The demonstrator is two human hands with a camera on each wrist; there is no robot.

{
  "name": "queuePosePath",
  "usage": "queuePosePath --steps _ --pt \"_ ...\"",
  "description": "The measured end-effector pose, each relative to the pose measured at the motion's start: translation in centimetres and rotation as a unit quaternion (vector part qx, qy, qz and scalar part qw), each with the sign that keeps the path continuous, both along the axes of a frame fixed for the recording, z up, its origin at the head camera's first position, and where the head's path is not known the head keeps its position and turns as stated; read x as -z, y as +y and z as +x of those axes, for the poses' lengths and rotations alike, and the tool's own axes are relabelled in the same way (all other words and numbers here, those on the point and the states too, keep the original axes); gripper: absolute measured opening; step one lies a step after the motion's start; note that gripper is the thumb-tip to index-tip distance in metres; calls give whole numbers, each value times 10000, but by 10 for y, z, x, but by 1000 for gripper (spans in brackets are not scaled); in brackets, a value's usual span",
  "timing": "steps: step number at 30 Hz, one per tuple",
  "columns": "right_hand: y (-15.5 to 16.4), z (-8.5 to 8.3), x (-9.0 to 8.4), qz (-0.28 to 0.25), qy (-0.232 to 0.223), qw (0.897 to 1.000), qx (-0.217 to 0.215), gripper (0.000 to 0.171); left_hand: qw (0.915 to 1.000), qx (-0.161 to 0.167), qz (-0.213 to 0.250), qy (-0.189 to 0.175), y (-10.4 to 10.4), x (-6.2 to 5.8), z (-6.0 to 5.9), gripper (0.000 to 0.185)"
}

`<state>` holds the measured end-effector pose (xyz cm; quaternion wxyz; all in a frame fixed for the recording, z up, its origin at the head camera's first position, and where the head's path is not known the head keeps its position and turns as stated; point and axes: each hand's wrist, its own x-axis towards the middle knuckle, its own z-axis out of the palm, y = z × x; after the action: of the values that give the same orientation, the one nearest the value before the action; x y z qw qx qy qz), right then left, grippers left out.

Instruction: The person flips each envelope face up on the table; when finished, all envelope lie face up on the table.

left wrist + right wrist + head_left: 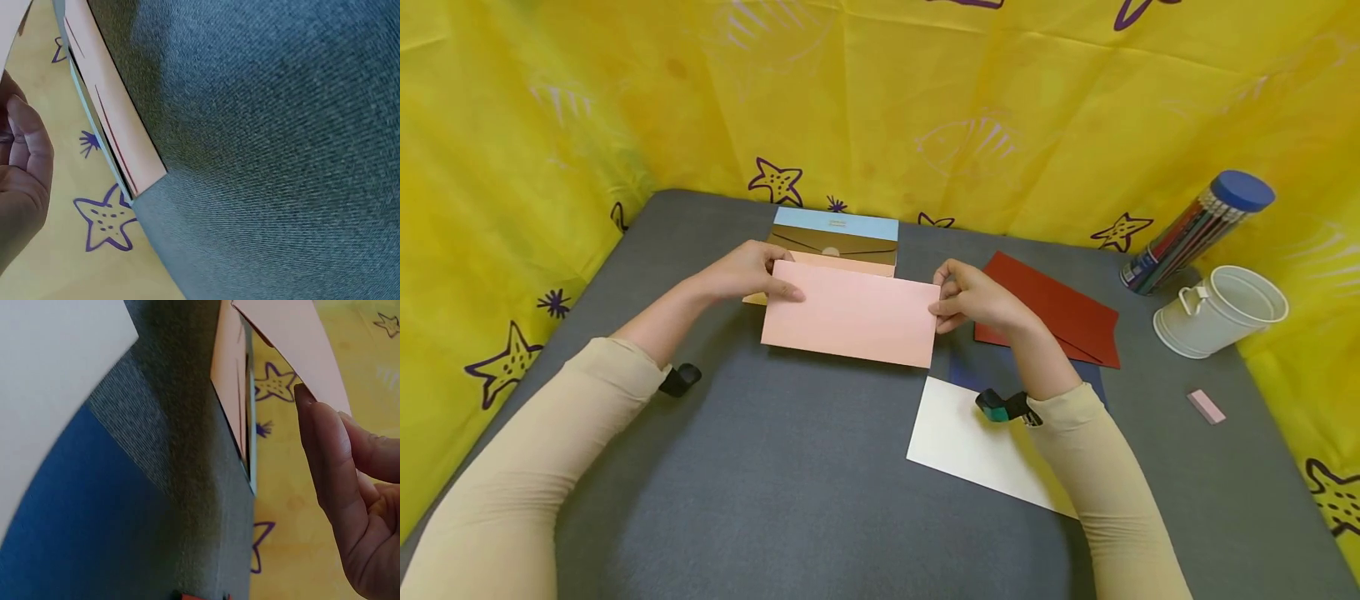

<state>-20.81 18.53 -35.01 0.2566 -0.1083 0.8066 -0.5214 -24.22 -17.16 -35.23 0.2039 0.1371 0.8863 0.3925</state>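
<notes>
One pink envelope (852,322), plain and rectangular, long edges running side to side, raised off the grey table (790,483) and tilted. Position: directly in front of the stack of envelopes (835,246), overlapping its near edge. Surface clean, flat, no visible creases.

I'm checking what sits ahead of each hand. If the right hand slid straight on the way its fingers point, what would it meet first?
The right hand points leftward, pinching the pink envelope at its right edge. Going on, it would press further into that envelope first; beyond lies the left hand at the far edge. Depth is hard to judge.
</notes>
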Motion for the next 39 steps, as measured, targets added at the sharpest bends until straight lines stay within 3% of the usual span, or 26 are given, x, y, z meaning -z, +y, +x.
queuePosePath --steps 4,9,15,20,26,33,36,39 --pt "9 -3 -2 -111 -37 9996 243 29 9960 -257 697 -490 -7 1 -2 33" --pt "16 -4 -5 -91 -68 9982 584 30 9934 -361 880 -648 -12 3 -3 40" --pt "17 -7 -3 -640 -186 9919 1077 19 9911 -501 1105 -546 -14 6 -3 41" --pt "19 -8 -1 -1394 -196 9785 1506 9 9854 -874 1432 -292 -14 4 -3 30" --pt "17 -6 -1 -2260 -330 9574 1769 4 9693 -1167 2161 -119 -15 4 -4 8" --pt "15 -6 -2 -2803 -418 9395 1922 11 9473 -1239 2954 -80 -20 8 -6 11" --pt "14 -6 -1 -2958 -461 9344 1930 12 9496 -1211 2890 -116 -22 7 -6 13" --pt "10 -6 0 -2877 -370 9361 1989 13 9548 -1201 2713 -196 -24 7 -6 15"
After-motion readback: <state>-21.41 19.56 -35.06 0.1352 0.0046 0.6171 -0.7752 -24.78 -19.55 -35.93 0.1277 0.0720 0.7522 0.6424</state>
